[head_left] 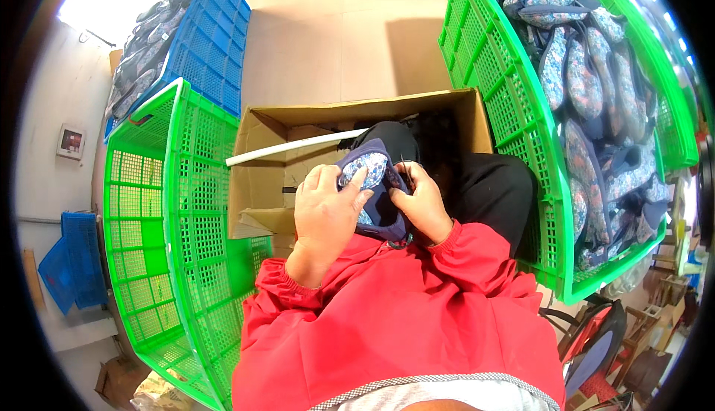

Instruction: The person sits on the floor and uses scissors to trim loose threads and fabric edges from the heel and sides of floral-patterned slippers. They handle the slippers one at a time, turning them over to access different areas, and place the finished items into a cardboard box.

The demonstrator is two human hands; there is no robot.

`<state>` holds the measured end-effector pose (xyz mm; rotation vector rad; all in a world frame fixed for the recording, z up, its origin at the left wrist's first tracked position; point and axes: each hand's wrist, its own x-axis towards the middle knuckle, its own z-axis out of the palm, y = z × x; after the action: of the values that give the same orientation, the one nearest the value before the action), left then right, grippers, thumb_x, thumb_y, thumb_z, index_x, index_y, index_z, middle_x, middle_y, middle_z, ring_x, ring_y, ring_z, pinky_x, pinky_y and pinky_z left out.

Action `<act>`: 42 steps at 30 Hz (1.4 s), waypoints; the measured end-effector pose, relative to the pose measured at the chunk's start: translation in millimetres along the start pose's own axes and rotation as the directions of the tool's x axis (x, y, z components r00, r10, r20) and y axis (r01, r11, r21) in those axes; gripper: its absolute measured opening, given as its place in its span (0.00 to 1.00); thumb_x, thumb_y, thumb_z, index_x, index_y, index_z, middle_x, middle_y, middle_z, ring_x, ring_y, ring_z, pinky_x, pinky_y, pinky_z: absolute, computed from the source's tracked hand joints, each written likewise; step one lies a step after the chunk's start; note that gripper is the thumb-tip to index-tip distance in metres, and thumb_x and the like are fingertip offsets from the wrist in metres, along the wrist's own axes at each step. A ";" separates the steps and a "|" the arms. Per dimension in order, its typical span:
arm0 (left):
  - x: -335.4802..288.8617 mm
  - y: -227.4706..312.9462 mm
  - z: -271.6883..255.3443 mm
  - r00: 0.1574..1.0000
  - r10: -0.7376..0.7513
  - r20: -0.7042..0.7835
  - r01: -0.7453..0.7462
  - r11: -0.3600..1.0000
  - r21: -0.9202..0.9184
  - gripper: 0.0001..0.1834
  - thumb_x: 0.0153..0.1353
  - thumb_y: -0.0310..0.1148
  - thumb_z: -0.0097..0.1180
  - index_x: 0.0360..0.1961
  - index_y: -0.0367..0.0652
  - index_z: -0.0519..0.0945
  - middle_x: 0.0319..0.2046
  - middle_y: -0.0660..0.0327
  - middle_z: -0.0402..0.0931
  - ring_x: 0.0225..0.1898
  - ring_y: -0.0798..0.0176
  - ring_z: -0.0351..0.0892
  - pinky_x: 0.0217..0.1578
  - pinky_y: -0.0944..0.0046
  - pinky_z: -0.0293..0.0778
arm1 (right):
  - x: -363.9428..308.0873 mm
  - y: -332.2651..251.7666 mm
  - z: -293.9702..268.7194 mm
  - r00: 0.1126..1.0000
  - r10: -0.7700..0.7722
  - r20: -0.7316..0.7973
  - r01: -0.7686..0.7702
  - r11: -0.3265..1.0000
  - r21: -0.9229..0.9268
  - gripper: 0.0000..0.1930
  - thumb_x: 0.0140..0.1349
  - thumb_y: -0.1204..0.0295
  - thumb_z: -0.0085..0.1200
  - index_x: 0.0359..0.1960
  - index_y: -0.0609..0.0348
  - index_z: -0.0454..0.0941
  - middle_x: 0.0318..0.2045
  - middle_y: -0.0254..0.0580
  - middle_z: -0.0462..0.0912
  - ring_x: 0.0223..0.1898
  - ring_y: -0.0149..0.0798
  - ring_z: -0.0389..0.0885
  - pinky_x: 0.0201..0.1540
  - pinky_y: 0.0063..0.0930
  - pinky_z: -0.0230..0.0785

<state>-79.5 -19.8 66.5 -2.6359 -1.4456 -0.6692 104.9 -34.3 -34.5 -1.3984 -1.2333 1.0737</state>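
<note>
Both my hands hold a soft cloth slipper (366, 169) in front of my lap, navy with a blue-and-white floral patch. My left hand (328, 206) grips its left side, with a finger lying on the floral part. On the other side, my right hand (423, 201) pinches the navy edge between thumb and fingers. Something thin and dark shows by the right fingertips, too small to make out. The slipper's opening faces up between the hands, and its underside is hidden.
A cardboard box (439, 102) lies beyond my knees, with a white tube (294, 146) across it. To the right, a green crate (514, 105) is full of floral slippers (585, 83). Green (179, 247) and blue crates (205, 46) stand at the left, the blue one loaded with similar slippers.
</note>
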 end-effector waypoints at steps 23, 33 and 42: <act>30.0 -28.5 73.7 0.969 -0.049 -0.241 0.077 0.991 0.106 0.12 0.46 0.40 0.67 0.33 0.52 0.86 0.35 0.65 0.75 0.43 0.59 0.73 0.46 0.53 0.65 | 0.2 -11.0 -6.6 0.994 -0.080 0.075 0.087 0.991 -0.103 0.14 0.47 0.83 0.49 0.38 0.64 0.70 0.32 0.51 0.71 0.34 0.50 0.73 0.40 0.34 0.67; 63.6 -49.9 110.4 0.977 -0.137 0.163 0.087 0.956 0.281 0.09 0.51 0.31 0.55 0.28 0.41 0.85 0.65 0.54 0.66 0.68 0.50 0.59 0.64 0.28 0.49 | 4.8 -13.9 0.4 0.995 -0.032 0.092 0.041 0.995 -0.094 0.13 0.48 0.83 0.49 0.38 0.63 0.70 0.31 0.49 0.70 0.34 0.48 0.73 0.40 0.32 0.67; 77.0 -57.3 101.2 0.752 -0.235 0.615 0.024 0.943 0.331 0.16 0.59 0.33 0.52 0.46 0.43 0.85 0.61 0.58 0.69 0.62 0.55 0.65 0.62 0.38 0.58 | 1.8 -3.3 8.8 0.995 -0.005 0.100 0.009 0.999 -0.039 0.13 0.48 0.83 0.49 0.38 0.64 0.70 0.31 0.43 0.70 0.32 0.40 0.73 0.39 0.29 0.67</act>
<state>-55.8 98.9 -2.9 -2.6278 -1.7064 0.5213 95.9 -31.5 -32.7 -1.3830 -1.3364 1.1314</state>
